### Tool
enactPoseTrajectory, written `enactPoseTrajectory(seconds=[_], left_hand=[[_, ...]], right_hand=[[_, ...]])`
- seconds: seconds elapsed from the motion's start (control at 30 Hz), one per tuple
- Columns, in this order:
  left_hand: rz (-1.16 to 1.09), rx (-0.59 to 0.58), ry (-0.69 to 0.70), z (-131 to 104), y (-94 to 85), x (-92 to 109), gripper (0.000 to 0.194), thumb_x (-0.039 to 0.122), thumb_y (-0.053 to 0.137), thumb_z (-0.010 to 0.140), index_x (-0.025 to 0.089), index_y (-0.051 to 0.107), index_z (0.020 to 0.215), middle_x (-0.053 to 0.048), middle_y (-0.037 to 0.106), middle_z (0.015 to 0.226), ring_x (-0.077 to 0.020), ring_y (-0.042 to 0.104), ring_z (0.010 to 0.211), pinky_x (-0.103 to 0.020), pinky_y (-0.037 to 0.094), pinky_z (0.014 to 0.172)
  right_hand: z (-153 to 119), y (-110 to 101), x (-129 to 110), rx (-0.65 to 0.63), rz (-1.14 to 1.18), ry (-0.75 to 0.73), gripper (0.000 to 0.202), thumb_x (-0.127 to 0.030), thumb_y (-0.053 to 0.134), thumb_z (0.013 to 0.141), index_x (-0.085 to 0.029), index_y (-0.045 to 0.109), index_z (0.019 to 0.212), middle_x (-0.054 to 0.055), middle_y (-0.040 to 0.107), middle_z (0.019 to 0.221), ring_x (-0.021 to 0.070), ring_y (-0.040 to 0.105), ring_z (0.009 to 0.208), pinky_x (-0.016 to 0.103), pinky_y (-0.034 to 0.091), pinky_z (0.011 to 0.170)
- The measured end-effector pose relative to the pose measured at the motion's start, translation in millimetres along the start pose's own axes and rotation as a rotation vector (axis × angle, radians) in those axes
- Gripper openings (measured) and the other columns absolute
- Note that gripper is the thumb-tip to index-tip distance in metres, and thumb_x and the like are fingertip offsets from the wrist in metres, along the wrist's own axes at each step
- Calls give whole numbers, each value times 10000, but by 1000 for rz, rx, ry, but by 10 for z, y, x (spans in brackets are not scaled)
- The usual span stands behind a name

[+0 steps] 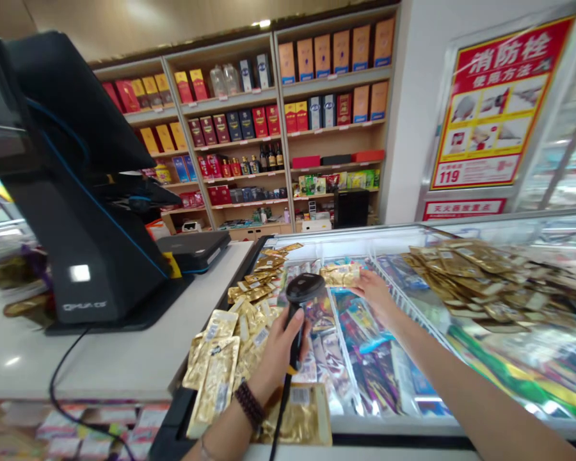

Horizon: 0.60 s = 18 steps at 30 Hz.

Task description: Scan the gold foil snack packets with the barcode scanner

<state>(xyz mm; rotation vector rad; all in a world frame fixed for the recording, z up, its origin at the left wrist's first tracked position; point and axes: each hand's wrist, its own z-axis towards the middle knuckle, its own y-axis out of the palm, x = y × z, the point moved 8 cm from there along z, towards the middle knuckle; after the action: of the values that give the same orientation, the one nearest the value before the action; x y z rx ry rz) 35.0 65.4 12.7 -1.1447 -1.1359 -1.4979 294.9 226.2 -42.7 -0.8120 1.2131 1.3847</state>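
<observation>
My left hand (288, 346) is wrapped around the grip of a black barcode scanner (306, 288), whose head faces away over the freezer's glass top. In my right hand (375, 291) a small gold foil packet (340, 276) is pinched by its right end, just beyond the scanner head. Gold foil packets (214, 371) lie in a loose heap under and left of my left wrist. On the right, a larger pile of gold packets (480, 275) rests on the glass. The scanner's cord hangs down past my left wrist.
A chest freezer (403, 426) holds wrapped goods in wire baskets beneath its glass. To the left, a black point-of-sale terminal (96, 256) stands on a white counter (139, 358). Behind are shelves (240, 144) of boxes and bottles. A red and yellow sign (502, 109) hangs at right.
</observation>
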Motion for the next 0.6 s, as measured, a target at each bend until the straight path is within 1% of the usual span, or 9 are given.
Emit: enactPoseTrajectory(seconds=[0.1,0.17,0.23,0.3,0.37,0.43,0.5,0.53,0.6], left_hand=[[-6,72,7,-30,-53,77,665,843,841,769,230,611,889,24,633,718,-96,447,460,-249,315,445],[3,108,-3,-38,-97,98,667,837,863,748,228,640,901,30,621,673,-113,463,472,-249,344,453],[8,126,-25,-36,-128,90,657,827,879,736,230,673,917,36,612,639,-131,480,479,-255,381,460],[-1,131,-57,-29,-141,59,657,806,913,703,241,707,966,43,612,623,-144,489,477,-262,401,456],[-22,160,-66,-25,-165,37,683,796,937,666,251,724,1018,48,619,623,-138,475,457,-254,384,439],[-32,197,-61,-23,-199,23,714,783,957,633,246,723,1041,52,621,625,-129,470,444,-247,375,430],[-25,217,-65,-18,-231,0,736,769,972,601,232,713,1033,60,599,604,-131,480,443,-242,372,427],[-15,211,-74,-14,-235,-17,735,760,980,586,227,706,1011,65,581,586,-136,488,446,-243,378,429],[-1,201,-71,-9,-237,-35,702,759,973,598,220,684,941,68,558,567,-130,484,448,-238,378,438]], right_hand=[[161,-408,-215,125,-12,-54,309,-380,885,706,-275,687,919,38,831,928,310,839,978,579,694,1016],[279,-758,-413,210,-29,-97,264,-335,862,752,-280,670,925,38,817,923,300,831,984,567,703,1009],[383,-1154,-641,305,-56,-140,232,-325,846,829,-267,666,964,40,802,954,279,819,990,533,714,982],[454,-1571,-879,414,-94,-176,222,-353,818,937,-228,685,1063,48,781,1015,247,799,987,483,718,930],[484,-1969,-1106,530,-144,-206,278,-396,770,1030,-198,697,1211,60,758,1088,220,773,981,435,709,878],[472,-2310,-1307,633,-204,-227,344,-426,730,1079,-196,685,1330,75,740,1163,209,751,982,407,697,845],[427,-2567,-1477,702,-277,-243,392,-439,720,1092,-196,669,1395,92,724,1246,215,741,1011,403,685,851],[396,-2661,-1553,720,-320,-252,416,-446,718,1093,-192,660,1418,100,715,1288,224,739,1037,414,678,870],[326,-2773,-1699,706,-417,-285,458,-459,715,1088,-197,638,1456,119,698,1363,254,734,1110,464,663,937]])
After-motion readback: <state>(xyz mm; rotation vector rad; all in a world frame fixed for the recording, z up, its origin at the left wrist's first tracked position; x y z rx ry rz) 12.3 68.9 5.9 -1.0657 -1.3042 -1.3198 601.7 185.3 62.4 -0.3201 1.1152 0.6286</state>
